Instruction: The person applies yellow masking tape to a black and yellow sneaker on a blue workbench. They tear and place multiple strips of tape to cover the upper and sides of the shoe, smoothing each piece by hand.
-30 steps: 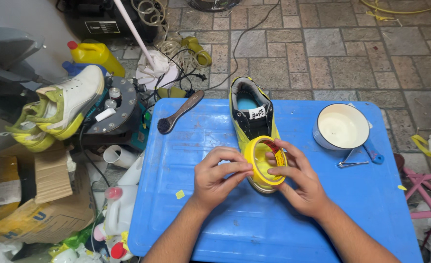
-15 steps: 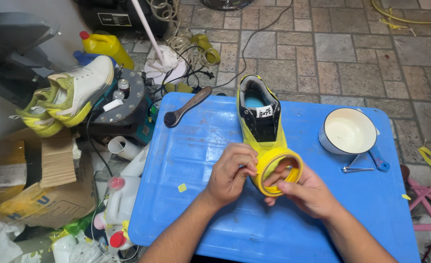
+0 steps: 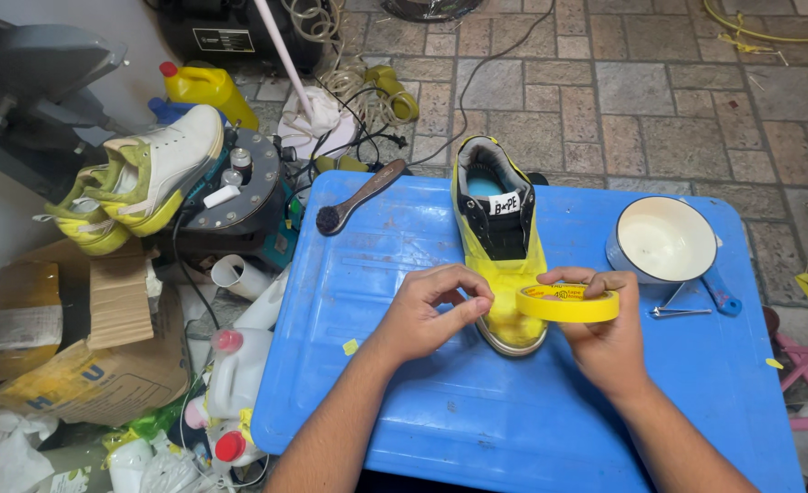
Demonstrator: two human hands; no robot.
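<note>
Right hand [image 3: 605, 333] gripping yellow tape roll [image 3: 568, 302] | left hand [image 3: 436, 310] pinching at tape on shoe [image 3: 502, 246] toe, lying between both hands | toe looking taped already; black upper beyond fingers remaining bare | brush [image 3: 358, 196] lying beyond left hand

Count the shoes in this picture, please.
3. One yellow shoe lies on the blue table by both hands; two white-and-green shoes sit at left. Clutter may hide more.

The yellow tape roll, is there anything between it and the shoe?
Nothing visible. The right hand holds the yellow tape roll right beside the shoe toe, and the left hand pinches at the toe from the other side. The bowl sits off to the side.
</note>
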